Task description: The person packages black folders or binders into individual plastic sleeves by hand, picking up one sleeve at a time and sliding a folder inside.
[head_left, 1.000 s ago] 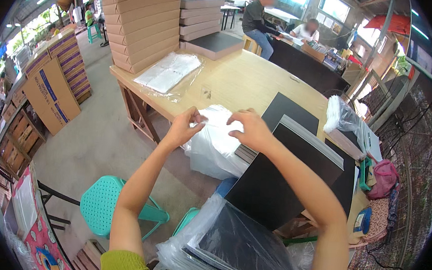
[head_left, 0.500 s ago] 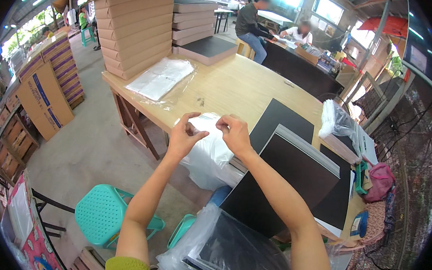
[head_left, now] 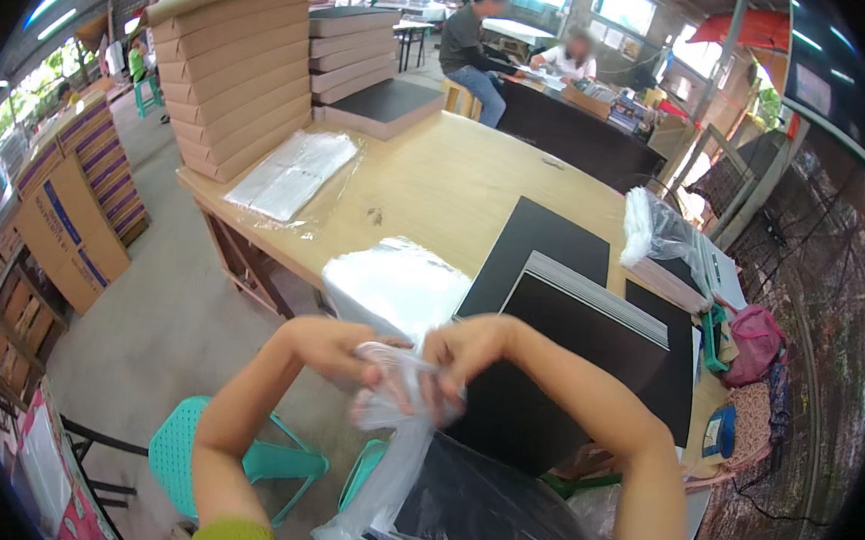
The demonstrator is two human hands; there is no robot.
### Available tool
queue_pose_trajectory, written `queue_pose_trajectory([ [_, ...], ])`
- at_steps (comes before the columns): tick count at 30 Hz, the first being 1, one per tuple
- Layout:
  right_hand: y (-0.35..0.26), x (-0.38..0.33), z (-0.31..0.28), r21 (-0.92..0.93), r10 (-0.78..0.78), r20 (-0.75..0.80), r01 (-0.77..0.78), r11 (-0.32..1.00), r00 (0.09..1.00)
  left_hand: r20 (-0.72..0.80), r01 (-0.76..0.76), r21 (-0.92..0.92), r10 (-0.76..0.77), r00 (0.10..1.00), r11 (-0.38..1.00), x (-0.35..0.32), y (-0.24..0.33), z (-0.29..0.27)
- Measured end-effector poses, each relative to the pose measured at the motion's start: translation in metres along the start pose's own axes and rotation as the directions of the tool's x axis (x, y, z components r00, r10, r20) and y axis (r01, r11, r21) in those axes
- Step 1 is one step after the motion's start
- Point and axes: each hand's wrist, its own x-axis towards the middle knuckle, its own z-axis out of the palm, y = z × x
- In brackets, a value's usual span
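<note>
My left hand (head_left: 341, 352) and my right hand (head_left: 465, 348) meet close together, both pinching the top edge of a clear plastic bag (head_left: 397, 423). The bag hangs down from my fingers, bunched and blurred, toward a stack of bagged black sheets (head_left: 495, 530) at the bottom of the view. Behind my hands, a pile of clear bags (head_left: 391, 282) lies at the near edge of the wooden table (head_left: 438, 185). A stack of black boards (head_left: 572, 355) lies right under my right forearm.
Tall stacks of flat cardboard boxes (head_left: 230, 75) stand at the table's far left, with another sheaf of clear bags (head_left: 294, 172) in front. A teal plastic stool (head_left: 184, 453) stands on the floor below. Two people sit at a dark table (head_left: 573, 129) beyond.
My hands have pulled back toward me and downward, lifting one clear bag off the pile. They are now closer together and the bag hangs from them.
</note>
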Motion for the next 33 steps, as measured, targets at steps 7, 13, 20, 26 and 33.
queue_pose_trajectory([
  [7, 0.004, -0.109, 0.108, -0.023, -0.508, -0.448, 0.558, 0.829, 0.736, -0.002, 0.038, 0.019, -0.038, 0.999, 0.999, 0.001, -0.011, 0.044],
  [13, 0.071, -0.129, 0.160, -0.187, -0.602, -0.341, 0.575, 0.796, 0.723, -0.307, -0.572, -0.772, 0.625, 0.717, 0.277, 0.077, 0.012, 0.094],
  [20, 0.112, -0.161, 0.228, 0.135, -0.294, -0.850, 0.721, 0.680, 0.437, 0.148, -0.260, -0.589, 0.418, 0.896, 0.765, 0.100, 0.003, 0.084],
  [26, 0.104, -0.139, 0.210, -0.177, -0.681, -0.583, 0.749, 0.638, 0.443, -0.393, -0.533, -0.834, 0.523, 0.756, 0.143, 0.104, -0.016, 0.075],
  [33, 0.083, -0.146, 0.254, -0.273, -0.025, -0.922, 0.602, 0.750, -0.387, -0.443, -0.053, -0.202, -0.043, 0.895, 0.978, 0.097, -0.034, 0.056],
])
